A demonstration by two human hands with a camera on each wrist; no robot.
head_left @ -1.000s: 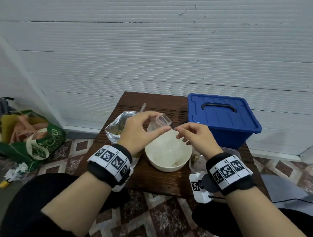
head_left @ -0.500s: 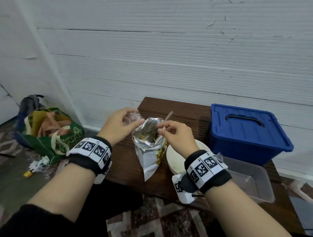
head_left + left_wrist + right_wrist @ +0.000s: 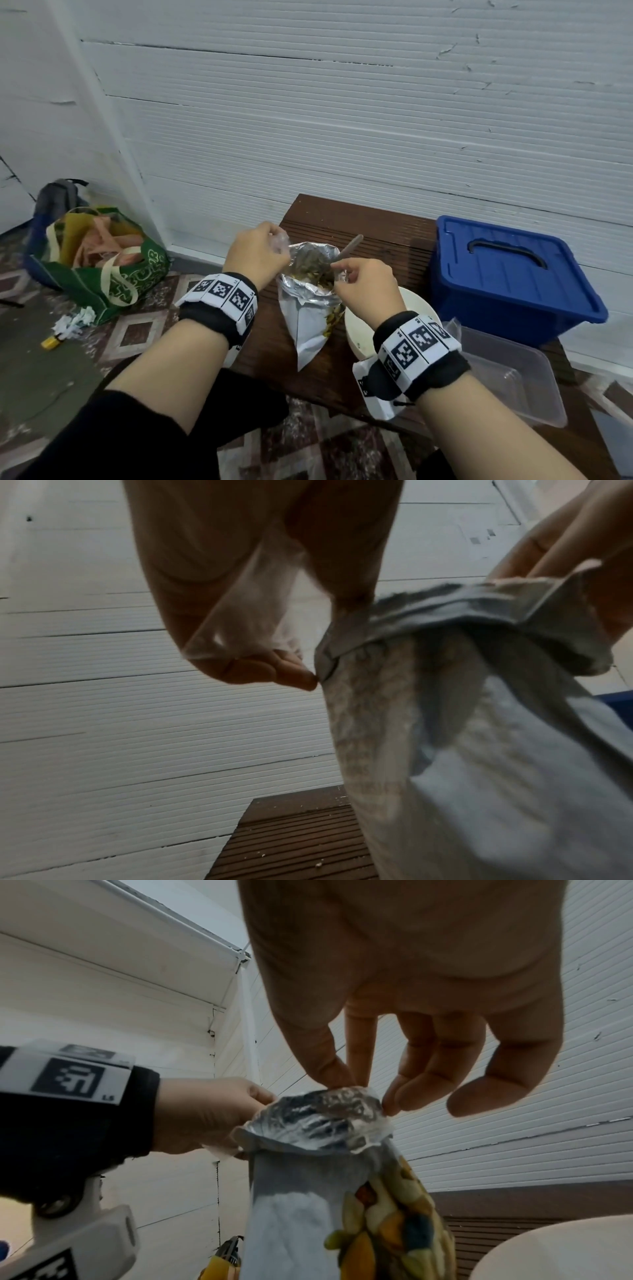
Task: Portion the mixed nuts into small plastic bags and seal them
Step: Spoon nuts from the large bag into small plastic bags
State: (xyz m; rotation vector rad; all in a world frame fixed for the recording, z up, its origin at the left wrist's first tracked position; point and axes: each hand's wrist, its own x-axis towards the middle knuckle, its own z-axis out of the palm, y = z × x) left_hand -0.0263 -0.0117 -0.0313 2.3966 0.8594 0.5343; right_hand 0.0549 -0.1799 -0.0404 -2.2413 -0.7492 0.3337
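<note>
White ribbed wall panels behind, dark brown slatted wooden table [image 3: 373,226] below; on it, held upright between both hands, the silver foil nut pouch with a printed nut picture on its front [image 3: 310,308], mouth open upward, long axis near vertical, mixed nuts [image 3: 313,270] visible inside, a spoon handle [image 3: 351,245] sticking out of the mouth toward the wall. Left hand [image 3: 255,255] sits at the pouch's left rim, fingers curled around a small clear plastic bag [image 3: 246,607]; its fingertip touches the folded foil edge in the left wrist view, but whether it also pinches the foil I cannot tell. Right hand [image 3: 364,284] pinches the right rim of the pouch between thumb and forefinger, other fingers loosely curled and free. So the small bag lies just left of the pouch mouth, in the left hand, the nearer one; judgement: next move needs that bag opened and brought under or beside the mouth for scooping with the spoon, right hand closest to the handle. Outward: round cream bowl [image 3: 358,329] just right of the pouch, clear rectangular plastic container [image 3: 513,383] beyond the right wrist, blue lidded plastic box [image 3: 513,274] near the wall, green shopping bag [image 3: 102,260] on the tiled floor at left. Versus half a second earlier: much the same grip on both sides, the pouch still upright, hands barely shifted.
</note>
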